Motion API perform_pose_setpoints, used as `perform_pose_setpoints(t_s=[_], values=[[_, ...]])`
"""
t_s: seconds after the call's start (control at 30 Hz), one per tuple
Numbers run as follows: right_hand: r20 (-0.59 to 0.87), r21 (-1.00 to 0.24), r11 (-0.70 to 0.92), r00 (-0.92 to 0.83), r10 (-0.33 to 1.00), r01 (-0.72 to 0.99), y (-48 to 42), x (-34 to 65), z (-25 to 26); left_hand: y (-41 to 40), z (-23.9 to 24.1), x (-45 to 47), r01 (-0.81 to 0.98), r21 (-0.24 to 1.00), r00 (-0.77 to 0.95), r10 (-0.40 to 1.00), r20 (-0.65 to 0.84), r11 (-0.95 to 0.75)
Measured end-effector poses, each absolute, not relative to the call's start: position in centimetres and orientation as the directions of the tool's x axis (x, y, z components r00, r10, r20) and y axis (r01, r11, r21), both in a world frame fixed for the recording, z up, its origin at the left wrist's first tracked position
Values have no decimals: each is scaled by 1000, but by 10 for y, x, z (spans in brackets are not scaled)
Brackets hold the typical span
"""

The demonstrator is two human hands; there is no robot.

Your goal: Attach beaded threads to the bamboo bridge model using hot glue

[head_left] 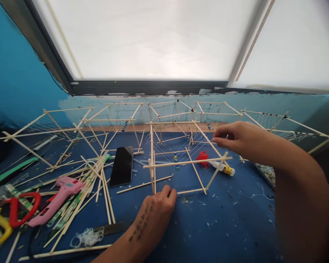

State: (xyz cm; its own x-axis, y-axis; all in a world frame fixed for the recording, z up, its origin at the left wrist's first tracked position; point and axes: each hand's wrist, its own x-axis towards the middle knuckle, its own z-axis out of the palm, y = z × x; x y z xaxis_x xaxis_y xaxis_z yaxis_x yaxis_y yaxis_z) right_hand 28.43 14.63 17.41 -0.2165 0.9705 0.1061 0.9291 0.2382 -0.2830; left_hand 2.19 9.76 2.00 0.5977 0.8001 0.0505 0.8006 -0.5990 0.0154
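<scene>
A cube-like frame of thin wooden sticks (181,162) stands on the blue table (230,219). My left hand (156,206) rests knuckles-up at the frame's near bottom corner, its fingers curled against a bottom stick. My right hand (237,137) reaches in from the right with fingers pinched together at the frame's upper right stick; what they hold, if anything, is too small to make out. Inside the frame lie a small red piece (202,157) and a glue tube with a yellow cap (223,168).
More stick frames (98,124) line the back by the window wall. A black phone (122,165) lies left of the frame. Loose sticks (84,190), a pink glue gun (57,197), red and yellow cutters (11,215) and a tangle of clear thread (87,237) cover the left.
</scene>
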Motion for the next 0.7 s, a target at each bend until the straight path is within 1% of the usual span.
perform_pose_setpoints(t_s=[0.27, 0.53, 0.7], values=[[73, -266, 229, -217, 973, 937, 148, 285, 174, 97, 22, 22, 801, 30, 597, 801, 43, -598], [99, -273, 250, -232, 968, 929, 149, 287, 171, 97, 19, 22, 794, 36, 606, 795, 34, -607], [126, -271, 231, -204, 971, 934, 148, 287, 170, 96, 21, 21, 803, 36, 595, 804, 24, -595]])
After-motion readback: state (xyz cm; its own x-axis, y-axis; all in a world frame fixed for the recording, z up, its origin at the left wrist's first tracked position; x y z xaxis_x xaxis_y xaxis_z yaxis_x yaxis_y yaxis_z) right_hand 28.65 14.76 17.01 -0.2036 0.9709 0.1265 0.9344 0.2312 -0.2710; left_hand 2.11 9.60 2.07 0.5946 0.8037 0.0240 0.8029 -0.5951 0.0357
